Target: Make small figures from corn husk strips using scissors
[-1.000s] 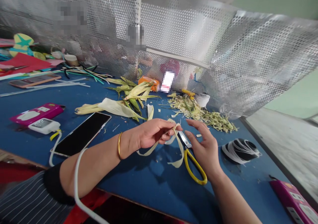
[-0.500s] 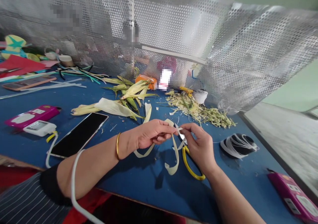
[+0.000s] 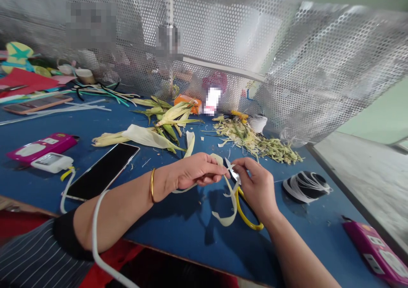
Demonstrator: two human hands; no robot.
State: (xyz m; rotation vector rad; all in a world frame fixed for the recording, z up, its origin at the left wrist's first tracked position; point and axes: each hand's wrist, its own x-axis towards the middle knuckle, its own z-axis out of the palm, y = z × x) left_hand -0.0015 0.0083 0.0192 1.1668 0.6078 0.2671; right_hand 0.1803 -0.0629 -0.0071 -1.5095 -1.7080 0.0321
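Note:
Pale corn husk strips (image 3: 227, 220) hang from between my two hands, one curling down toward the blue table. My left hand (image 3: 204, 169), with a gold bangle at the wrist, pinches a strip between thumb and forefinger. Close by on the right, my right hand (image 3: 255, 183) is also closed in a pinch at the husk, its fingertips a short gap from the left ones. Beneath the right hand lie yellow-handled scissors (image 3: 244, 215), blades pointing away and partly covered. Another husk piece (image 3: 190, 143) shows just beyond my left hand.
Corn husks (image 3: 149, 137) lie at the back middle, with a heap of braided and shredded husk (image 3: 255, 139) behind my right hand. A spool of white thread (image 3: 306, 187) stands right. A black phone (image 3: 103, 171) and purple device (image 3: 44, 147) lie left. Perforated metal sheeting (image 3: 219, 32) borders the back.
The fingertips have drawn slightly apart. The hanging strip has swung right, toward the scissors, and the husk loop below my left hand shows less.

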